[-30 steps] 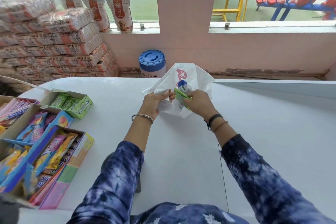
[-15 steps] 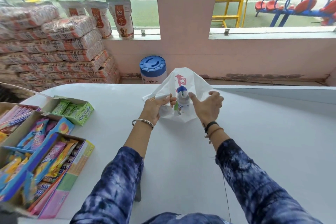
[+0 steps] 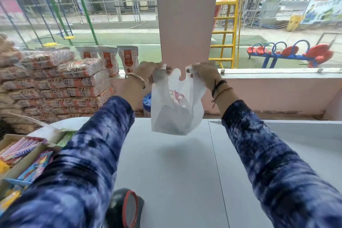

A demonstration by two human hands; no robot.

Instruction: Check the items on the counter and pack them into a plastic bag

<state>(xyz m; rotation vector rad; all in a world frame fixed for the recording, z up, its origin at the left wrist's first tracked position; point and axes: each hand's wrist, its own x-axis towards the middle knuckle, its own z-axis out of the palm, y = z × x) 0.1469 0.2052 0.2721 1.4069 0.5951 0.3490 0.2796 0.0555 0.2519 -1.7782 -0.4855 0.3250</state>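
A white plastic bag (image 3: 175, 105) with a pink and red print hangs in the air above the white counter (image 3: 181, 168). My left hand (image 3: 148, 72) grips its left handle and my right hand (image 3: 204, 73) grips its right handle, both raised at window-sill height. Dark shapes of items show through the bag's lower half; I cannot make out what they are. The bag's bottom hangs a little above the counter top.
Open cardboard boxes of candy packs (image 3: 24, 155) stand at the counter's left edge. A black barcode scanner (image 3: 125, 207) sits at the near edge. Stacked packets (image 3: 55, 87) and dog-food pouches (image 3: 127, 59) fill the left background. A pink pillar (image 3: 185, 15) stands behind the bag.
The bag lay on the counter with my right hand putting items in. Both hands have taken its handles and lifted it off the counter. The camera has tilted up.
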